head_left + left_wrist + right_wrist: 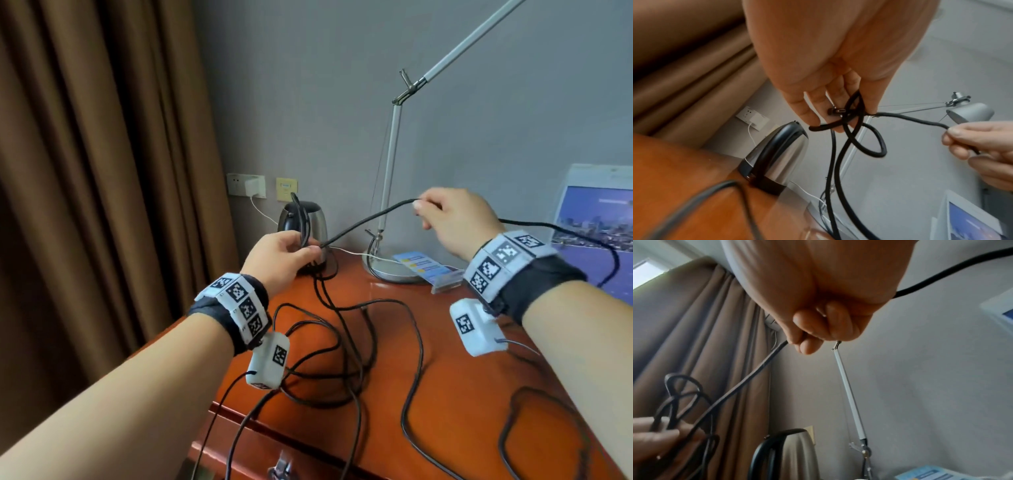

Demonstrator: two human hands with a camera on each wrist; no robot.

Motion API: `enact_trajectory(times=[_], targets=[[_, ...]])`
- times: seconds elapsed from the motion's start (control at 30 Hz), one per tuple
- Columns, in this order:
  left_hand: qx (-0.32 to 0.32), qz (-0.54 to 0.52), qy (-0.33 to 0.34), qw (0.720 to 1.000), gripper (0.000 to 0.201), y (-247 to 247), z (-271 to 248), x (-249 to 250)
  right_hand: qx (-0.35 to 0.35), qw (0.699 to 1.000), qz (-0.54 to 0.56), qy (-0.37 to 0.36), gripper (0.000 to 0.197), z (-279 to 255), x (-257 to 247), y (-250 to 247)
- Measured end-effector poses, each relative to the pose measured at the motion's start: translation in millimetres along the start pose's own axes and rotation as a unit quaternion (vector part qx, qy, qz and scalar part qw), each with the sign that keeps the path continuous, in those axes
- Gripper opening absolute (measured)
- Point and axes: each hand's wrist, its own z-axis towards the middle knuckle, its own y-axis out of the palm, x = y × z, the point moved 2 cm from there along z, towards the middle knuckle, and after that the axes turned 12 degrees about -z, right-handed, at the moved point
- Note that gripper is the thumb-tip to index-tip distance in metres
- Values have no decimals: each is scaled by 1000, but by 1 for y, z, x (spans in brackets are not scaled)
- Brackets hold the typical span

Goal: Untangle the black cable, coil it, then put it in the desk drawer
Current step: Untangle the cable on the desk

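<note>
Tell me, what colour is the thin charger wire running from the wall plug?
White; the thin charger wire shows best in the head view.

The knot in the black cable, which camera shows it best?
The left wrist view. There the knot fills the middle, its loops crossing under the left hand that pinches it. The head view shows it small, half hidden by fingers. The right wrist view shows only dark, blurry loops at the left edge.
</note>
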Motion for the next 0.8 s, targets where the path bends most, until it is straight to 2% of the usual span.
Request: enact_trajectory(times=[0.07, 0.13, 0.2, 0.3, 0.37, 0.5, 0.6, 0.7, 0.8], targets=[[5, -19, -2, 1000, 6, 6, 1, 2, 23, 999, 18, 15, 29, 1, 6, 5], [11, -50, -16, 999, 6, 10, 2, 1, 8, 999, 28, 32, 28, 3, 13, 8], [24, -74, -32, 996, 6, 9, 3, -2, -88, 994, -50, 38, 29, 1, 18, 12], [25, -83, -44, 995, 8, 7, 3, -5, -288, 934, -209, -18, 25, -10, 10, 20], [6, -90, -43, 995, 8, 11, 2, -3, -328, 917, -215, -72, 20, -19, -8, 21], [-34, -133, -42, 990, 9, 24, -2, 8, -285, 946, -67, -138, 25, -23, -50, 24], [-27, -223, -57, 973, 8, 25, -2, 11, -238, 957, -12, -164, 28, -20, -59, 14], [14, -309, -84, 947, 5, 16, 0, 10, -189, 971, 108, -94, 26, -14, -44, 2], [58, -332, -109, 935, 10, 8, 0, 5, -121, 953, 277, 21, 28, -9, -17, -3]])
